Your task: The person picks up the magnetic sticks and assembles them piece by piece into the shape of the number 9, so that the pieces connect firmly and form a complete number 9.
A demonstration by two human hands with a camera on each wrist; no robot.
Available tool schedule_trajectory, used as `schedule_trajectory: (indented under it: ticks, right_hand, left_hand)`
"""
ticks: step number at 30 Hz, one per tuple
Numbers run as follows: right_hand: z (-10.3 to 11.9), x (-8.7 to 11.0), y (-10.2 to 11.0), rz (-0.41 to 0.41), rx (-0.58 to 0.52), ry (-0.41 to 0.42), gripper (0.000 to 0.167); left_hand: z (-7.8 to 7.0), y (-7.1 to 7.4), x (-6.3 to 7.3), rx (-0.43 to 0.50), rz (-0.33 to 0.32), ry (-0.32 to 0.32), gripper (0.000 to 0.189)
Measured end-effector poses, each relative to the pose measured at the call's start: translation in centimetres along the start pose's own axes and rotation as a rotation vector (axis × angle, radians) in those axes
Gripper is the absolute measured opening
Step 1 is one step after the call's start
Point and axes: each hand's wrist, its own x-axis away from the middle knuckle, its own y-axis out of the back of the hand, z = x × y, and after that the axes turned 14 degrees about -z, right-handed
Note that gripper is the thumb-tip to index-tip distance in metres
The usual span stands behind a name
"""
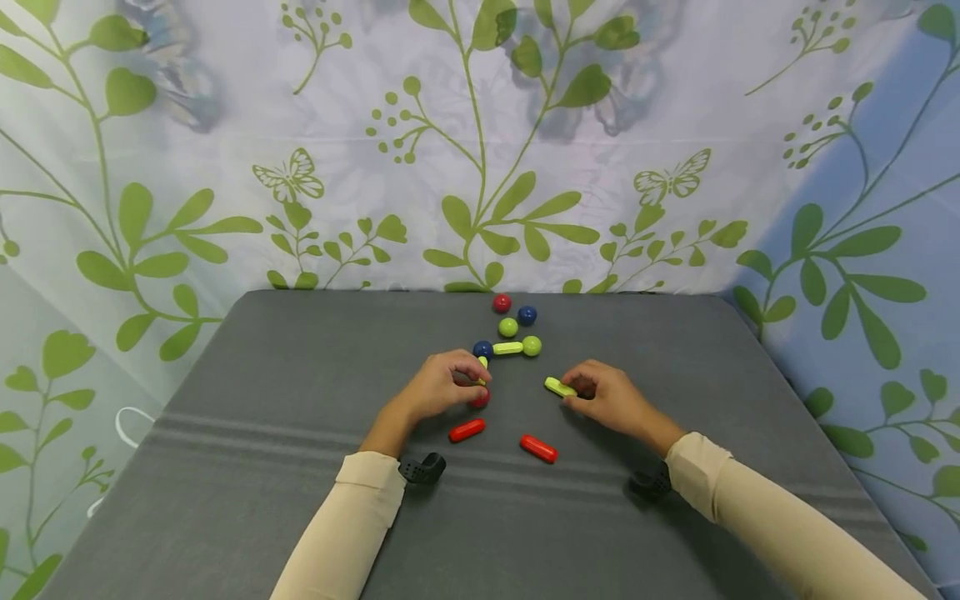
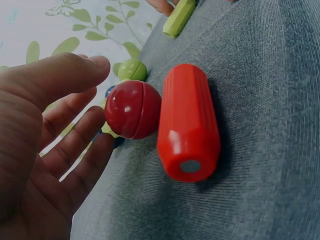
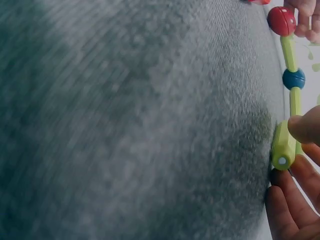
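Observation:
My left hand [image 1: 446, 385] curves loosely beside a red ball [image 2: 132, 110], its thumb and fingertips right at the ball. In the left wrist view the thumb stands spread apart from the fingers. That ball ends a bent chain: a yellow-green rod [image 3: 289, 52], a blue ball [image 3: 293, 78], a second yellow-green rod [image 1: 508, 348] and a green ball [image 1: 532, 345]. Off to the right, my right hand [image 1: 606, 396] pinches a loose yellow-green magnetic rod [image 3: 283, 147] between thumb and fingers, close over the table. A metal disc shows in the rod's end.
Two red rods, one [image 1: 467, 430] by the left hand and another [image 1: 538, 448] between the forearms, lie on the grey table [image 1: 285, 375]. Behind the chain sit a loose green ball [image 1: 507, 327], a blue ball [image 1: 527, 315] and a red ball [image 1: 502, 303]. A patterned curtain [image 1: 360, 125] hangs behind.

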Motion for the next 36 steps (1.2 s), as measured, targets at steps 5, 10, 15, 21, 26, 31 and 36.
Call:
schedule_trajectory:
  ticks: [5,10,15,21,26,31,36]
  right_hand:
    - [0.2,-0.1,-0.3,-0.008,0.016,-0.019,0.024]
    - [0.3,-0.2,-0.4,-0.019,0.018,-0.015,0.023]
    - [0.2,-0.3,-0.3,-0.015,0.006,-0.023,0.024]
    - [0.3,-0.3,-0.3,-0.015,0.016,-0.023,0.025]
    - [0.5,-0.6,-0.7,-0.016,0.07,-0.011,0.023]
    - [0.7,-1.0,-1.1,-0.033,0.09,-0.001,0.019]
    - [0.8,-0.9,-1.3,-0.036,0.091,0.012,0.018]
  left_hand:
    - [0.5,0.1,0.1,0.005,0.033,-0.006,0.011]
    - [0.5,0.5,0.2,-0.034,0.045,0.007,0.012]
    - [0.2,0.7,0.3,-0.073,0.058,0.016,0.013]
    - [0.3,0.5,0.4,-0.089,0.064,0.011,0.017]
    - [0.5,0.3,0.5,-0.118,0.066,0.014,0.021]
    - [0.5,0.2,0.6,-0.152,0.061,0.014,0.023]
    - [0.5,0.0,0.8,-0.16,0.057,0.011,0.023]
